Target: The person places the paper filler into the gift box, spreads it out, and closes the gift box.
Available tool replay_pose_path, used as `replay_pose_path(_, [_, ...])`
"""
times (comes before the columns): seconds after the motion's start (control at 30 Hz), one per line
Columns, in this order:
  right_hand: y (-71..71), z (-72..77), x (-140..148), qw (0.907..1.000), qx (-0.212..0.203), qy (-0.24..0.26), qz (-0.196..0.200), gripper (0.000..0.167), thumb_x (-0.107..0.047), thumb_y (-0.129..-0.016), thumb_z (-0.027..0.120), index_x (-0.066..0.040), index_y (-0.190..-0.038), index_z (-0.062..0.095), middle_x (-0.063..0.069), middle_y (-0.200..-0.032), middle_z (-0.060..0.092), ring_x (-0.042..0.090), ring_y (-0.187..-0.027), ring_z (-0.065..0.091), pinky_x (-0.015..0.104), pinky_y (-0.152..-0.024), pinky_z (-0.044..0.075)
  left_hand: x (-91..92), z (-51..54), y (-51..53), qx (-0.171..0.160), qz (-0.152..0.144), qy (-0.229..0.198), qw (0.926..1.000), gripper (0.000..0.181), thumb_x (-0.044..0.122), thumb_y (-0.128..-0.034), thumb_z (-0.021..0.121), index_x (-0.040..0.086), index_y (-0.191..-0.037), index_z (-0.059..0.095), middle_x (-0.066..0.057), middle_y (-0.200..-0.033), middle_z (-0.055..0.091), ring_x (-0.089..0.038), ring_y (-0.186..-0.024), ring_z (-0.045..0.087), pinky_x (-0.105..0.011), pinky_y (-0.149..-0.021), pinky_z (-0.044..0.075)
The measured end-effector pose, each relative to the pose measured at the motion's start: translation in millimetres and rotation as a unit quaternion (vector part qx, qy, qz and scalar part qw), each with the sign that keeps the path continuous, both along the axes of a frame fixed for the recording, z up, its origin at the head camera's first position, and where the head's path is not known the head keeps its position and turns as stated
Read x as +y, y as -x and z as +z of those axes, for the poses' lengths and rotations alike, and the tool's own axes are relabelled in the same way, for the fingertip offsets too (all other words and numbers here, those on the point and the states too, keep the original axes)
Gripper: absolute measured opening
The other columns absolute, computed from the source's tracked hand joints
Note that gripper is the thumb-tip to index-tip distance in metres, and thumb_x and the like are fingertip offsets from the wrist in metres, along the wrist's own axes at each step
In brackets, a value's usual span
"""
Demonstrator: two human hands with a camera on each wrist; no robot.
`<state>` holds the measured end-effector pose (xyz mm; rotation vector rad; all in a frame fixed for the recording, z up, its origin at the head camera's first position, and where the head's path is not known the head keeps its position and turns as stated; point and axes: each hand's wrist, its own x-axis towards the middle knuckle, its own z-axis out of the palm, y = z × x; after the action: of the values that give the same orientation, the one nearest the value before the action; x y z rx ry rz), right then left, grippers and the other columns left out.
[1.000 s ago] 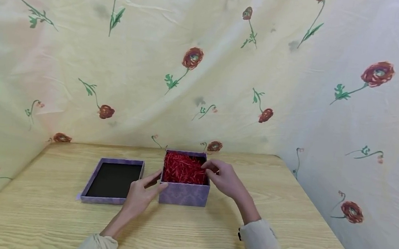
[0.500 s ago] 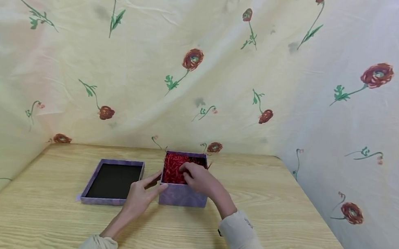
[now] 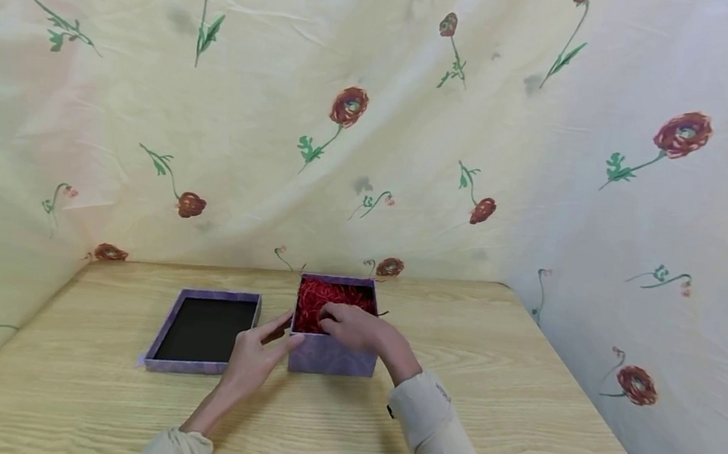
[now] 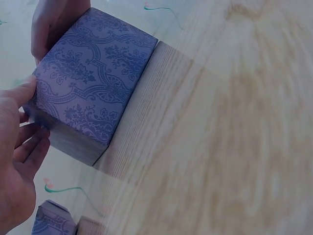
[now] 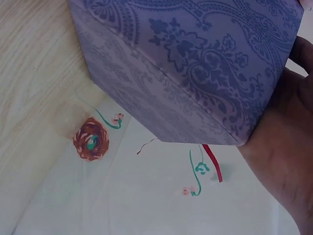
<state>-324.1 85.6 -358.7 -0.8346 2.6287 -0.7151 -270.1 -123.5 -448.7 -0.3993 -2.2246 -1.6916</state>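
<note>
A purple patterned box (image 3: 331, 360) stands on the table without its lid, holding red shredded paper (image 3: 315, 296). My left hand (image 3: 250, 360) grips its front left corner, thumb at the front rim and fingers along the left side. In the left wrist view, the left hand's fingers (image 4: 32, 144) touch the side of the box. My right hand (image 3: 355, 329) reaches over the front rim into the box, fingers bent down at the shredded paper. Its fingertips are hidden, so whether they pinch any paper is unclear. The right wrist view shows the box wall (image 5: 195, 63) covering the fingers.
The box's lid (image 3: 186, 366) lies left of the box, its black inside facing up. A red paper strand (image 5: 212, 164) sticks out past the box rim. Behind the wooden table (image 3: 507, 393) hangs a flowered cloth (image 3: 256, 110).
My right hand has moved left from the box's right edge to the middle of the shredded paper, then slightly lower. The left hand has kept its hold on the box.
</note>
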Motion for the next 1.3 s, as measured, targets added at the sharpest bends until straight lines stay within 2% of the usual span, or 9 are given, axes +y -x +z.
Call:
replay_pose_path(0.2, [8.6, 1.1, -9, 0.9995, -0.002, -0.025, -0.018, 0.017, -0.013, -0.108, 0.053, -0.004, -0.116, 0.066, 0.005, -0.102, 0.065, 0.018, -0.086, 0.058, 0.038, -0.078, 0.049, -1.0, -0.6, 0.7, -0.001, 0.004, 0.008, 1.0, 0.053, 0.026, -0.0961, 0.077, 0.009, -0.144, 0.063, -0.016, -0.14, 0.062, -0.035, -0.121, 0.065, -0.052, -0.098, 0.053])
replay_pose_path(0.47, [10.1, 0.6, -16, 0.9975, 0.013, -0.053, -0.044, 0.01, -0.012, -0.107, 0.057, -0.007, -0.105, 0.064, 0.003, -0.089, 0.061, 0.016, -0.077, 0.054, 0.034, -0.07, 0.046, 0.6, -1.1, -0.1, -0.004, 0.009, 0.011, 0.9999, 0.054, 0.023, -0.095, 0.078, 0.005, -0.144, 0.062, -0.018, -0.138, 0.063, -0.035, -0.12, 0.065, -0.045, -0.095, 0.056])
replay_pose_path(0.63, [0.3, 8.5, -16, 0.9918, 0.097, -0.051, -0.065, 0.022, -0.013, -0.106, 0.057, -0.012, -0.085, 0.062, 0.0, -0.07, 0.054, 0.013, -0.058, 0.047, 0.029, -0.056, 0.04, 0.5, -1.3, -0.2, -0.003, 0.006, 0.008, 0.9999, 0.053, 0.023, -0.0953, 0.078, 0.007, -0.143, 0.063, -0.017, -0.138, 0.063, -0.034, -0.121, 0.065, -0.046, -0.096, 0.055])
replay_pose_path(0.77, [-5.3, 11.1, -19, 0.9681, 0.227, -0.025, -0.104, 0.029, -0.015, -0.103, 0.062, -0.013, -0.075, 0.055, 0.0, -0.063, 0.048, 0.015, -0.053, 0.044, 0.029, -0.05, 0.037, 0.3, -0.5, 1.1, 0.008, 0.001, 0.004, 1.0, 0.052, 0.022, -0.096, 0.077, 0.006, -0.143, 0.063, -0.018, -0.138, 0.063, -0.035, -0.12, 0.065, -0.048, -0.097, 0.055])
replay_pose_path(0.9, [-3.2, 6.4, -23, 0.9399, 0.319, 0.0, -0.121, 0.016, -0.017, -0.101, 0.066, -0.006, -0.089, 0.066, 0.008, -0.081, 0.06, 0.026, -0.073, 0.059, 0.039, -0.061, 0.052, 0.1, -0.1, 1.5, 0.009, -0.004, 0.004, 0.9999, 0.051, 0.022, -0.0964, 0.077, 0.006, -0.143, 0.063, -0.018, -0.138, 0.063, -0.035, -0.12, 0.065, -0.048, -0.096, 0.055])
replay_pose_path(1.0, [2.4, 1.9, -27, 0.9531, 0.284, 0.0, -0.104, 0.027, -0.02, -0.103, 0.065, -0.001, -0.122, 0.068, 0.019, -0.119, 0.065, 0.038, -0.109, 0.062, 0.051, -0.088, 0.056, -0.1, 0.1, 1.7, 0.009, -0.006, 0.006, 0.9999, 0.052, 0.022, -0.0968, 0.076, 0.006, -0.144, 0.062, -0.018, -0.139, 0.062, -0.035, -0.121, 0.065, -0.048, -0.097, 0.055])
replay_pose_path(1.1, [9.5, -3.2, -30, 0.9735, 0.214, -0.017, -0.079, 0.049, -0.025, -0.106, 0.062, -0.005, -0.149, 0.053, 0.021, -0.15, 0.049, 0.044, -0.136, 0.047, 0.059, -0.107, 0.044, -0.3, 0.1, 1.8, 0.012, -0.005, 0.005, 0.9999, 0.051, 0.021, -0.0969, 0.076, 0.006, -0.144, 0.062, -0.018, -0.139, 0.063, -0.036, -0.121, 0.065, -0.05, -0.097, 0.054])
replay_pose_path(1.2, [15.6, -8.7, -33, 0.9816, 0.174, -0.045, -0.065, 0.055, -0.026, -0.107, 0.059, -0.009, -0.157, 0.044, 0.017, -0.162, 0.037, 0.044, -0.145, 0.037, 0.062, -0.112, 0.037, -0.7, -0.3, 2.1, 0.015, -0.006, 0.006, 0.9999, 0.052, 0.02, -0.097, 0.076, 0.005, -0.144, 0.062, -0.018, -0.139, 0.062, -0.036, -0.121, 0.065, -0.051, -0.097, 0.054])
replay_pose_path(1.3, [19.9, -12.9, -34, 0.9817, 0.171, -0.063, -0.056, 0.056, -0.024, -0.107, 0.057, -0.008, -0.158, 0.042, 0.015, -0.165, 0.033, 0.041, -0.148, 0.034, 0.062, -0.114, 0.035, -0.8, -0.6, 2.2, 0.015, -0.005, 0.008, 0.9998, 0.052, 0.02, -0.097, 0.076, 0.005, -0.144, 0.061, -0.019, -0.139, 0.062, -0.036, -0.12, 0.065, -0.049, -0.097, 0.054])
